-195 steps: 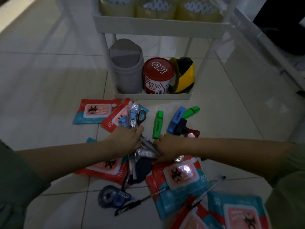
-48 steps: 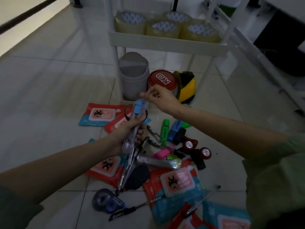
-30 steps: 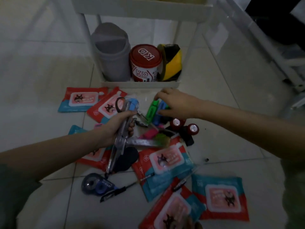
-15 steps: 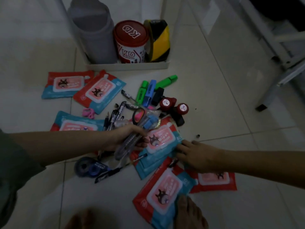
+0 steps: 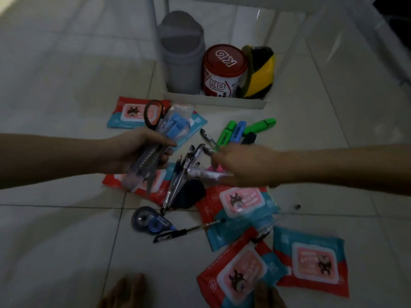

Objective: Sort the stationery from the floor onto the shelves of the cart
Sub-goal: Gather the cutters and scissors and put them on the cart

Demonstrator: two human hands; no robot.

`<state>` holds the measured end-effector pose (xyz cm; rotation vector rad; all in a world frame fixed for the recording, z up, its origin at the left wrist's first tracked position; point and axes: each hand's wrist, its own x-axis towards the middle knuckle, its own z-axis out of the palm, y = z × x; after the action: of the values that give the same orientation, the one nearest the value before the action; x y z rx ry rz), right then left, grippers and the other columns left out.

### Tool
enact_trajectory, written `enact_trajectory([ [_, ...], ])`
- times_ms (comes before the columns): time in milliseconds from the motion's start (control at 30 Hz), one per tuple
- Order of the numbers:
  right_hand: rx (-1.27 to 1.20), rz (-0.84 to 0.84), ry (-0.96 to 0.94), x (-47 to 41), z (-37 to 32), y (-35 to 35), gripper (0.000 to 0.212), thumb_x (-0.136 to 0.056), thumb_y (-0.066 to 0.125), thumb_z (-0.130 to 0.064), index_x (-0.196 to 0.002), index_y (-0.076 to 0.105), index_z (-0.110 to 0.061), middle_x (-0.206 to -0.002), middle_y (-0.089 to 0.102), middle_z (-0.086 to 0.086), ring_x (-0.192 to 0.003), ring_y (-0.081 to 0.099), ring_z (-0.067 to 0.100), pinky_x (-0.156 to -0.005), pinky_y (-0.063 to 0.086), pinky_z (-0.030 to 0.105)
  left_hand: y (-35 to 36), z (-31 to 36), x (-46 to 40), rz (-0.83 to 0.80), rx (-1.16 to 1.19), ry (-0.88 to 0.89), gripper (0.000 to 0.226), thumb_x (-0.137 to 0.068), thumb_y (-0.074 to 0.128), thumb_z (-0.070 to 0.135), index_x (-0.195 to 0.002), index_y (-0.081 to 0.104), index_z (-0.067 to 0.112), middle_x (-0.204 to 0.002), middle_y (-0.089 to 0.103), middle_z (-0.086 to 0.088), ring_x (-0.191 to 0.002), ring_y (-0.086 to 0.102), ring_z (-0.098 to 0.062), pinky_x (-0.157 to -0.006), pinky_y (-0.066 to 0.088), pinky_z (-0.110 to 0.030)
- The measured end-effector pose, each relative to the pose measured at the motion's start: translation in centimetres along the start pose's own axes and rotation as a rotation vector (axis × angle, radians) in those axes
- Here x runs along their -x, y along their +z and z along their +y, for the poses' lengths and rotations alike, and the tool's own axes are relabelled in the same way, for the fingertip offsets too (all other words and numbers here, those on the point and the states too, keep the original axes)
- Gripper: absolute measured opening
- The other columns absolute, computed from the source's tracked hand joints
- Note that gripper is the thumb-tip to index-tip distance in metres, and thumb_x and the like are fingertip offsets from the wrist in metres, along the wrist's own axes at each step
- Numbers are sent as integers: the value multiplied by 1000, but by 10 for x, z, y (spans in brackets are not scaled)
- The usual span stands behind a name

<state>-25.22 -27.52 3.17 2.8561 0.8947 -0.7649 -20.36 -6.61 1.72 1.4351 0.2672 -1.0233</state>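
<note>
Stationery lies scattered on the tiled floor in front of the cart's bottom shelf (image 5: 213, 103). My left hand (image 5: 138, 152) is shut on a bundle: black-handled scissors (image 5: 153, 114), a clear pack of blue cutters (image 5: 175, 127) and utility knives (image 5: 142, 172). My right hand (image 5: 244, 165) is blurred and hovers over the middle of the pile, fingertips at a pen tip and a clear packet (image 5: 206, 173); its grip is unclear. Several pens (image 5: 184, 174), green (image 5: 224, 135) and blue (image 5: 238, 131) highlighters, a correction tape (image 5: 146, 220) and a black pen (image 5: 184, 232) lie on the floor.
The bottom shelf holds a grey bin (image 5: 181, 52), a red tin (image 5: 224, 70) and a yellow-black tape roll (image 5: 258, 72). Several red-and-teal wipes packs, such as one pack (image 5: 242, 201) and another (image 5: 311, 261), lie around. My feet (image 5: 124, 292) show at the bottom edge.
My right hand has left the lower wipes packs and moved up to the pens in the middle of the pile. The left hand has lifted its bundle higher. The view has tilted up.
</note>
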Motion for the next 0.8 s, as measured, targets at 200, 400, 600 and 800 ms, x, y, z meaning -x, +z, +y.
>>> enact_trajectory([
  [200,-419,189,331,-42,23,-48,38,-96,45,-21,-130,46,-4,-132,54,12,-114,53,23,-73,38,22,8,21,2,44,133,114,11,-77,55,17,-76,53,7,-57,53,-3,-47,53,-10,-48,52,-19],
  [400,-126,-229,291,-36,39,8,65,-97,43,-29,-150,8,-12,-141,36,22,-126,40,38,-97,42,39,13,42,-2,27,195,181,23,-87,45,22,-72,53,7,-57,54,-3,-52,52,-11,-64,48,-25],
  [600,213,-428,230,-31,32,60,73,-93,47,-37,-151,8,-16,-155,15,19,-144,12,36,-112,-2,62,-1,43,3,54,252,170,23,-88,43,23,-80,53,4,-56,55,-3,-50,54,-12,-50,52,-18],
  [800,-183,-167,281,-39,42,40,49,-93,48,-36,-136,36,-15,-134,45,14,-122,46,31,-105,36,47,-6,39,5,82,312,148,24,-89,42,20,-84,54,0,-53,56,-6,-43,58,-12,-49,54,-19],
])
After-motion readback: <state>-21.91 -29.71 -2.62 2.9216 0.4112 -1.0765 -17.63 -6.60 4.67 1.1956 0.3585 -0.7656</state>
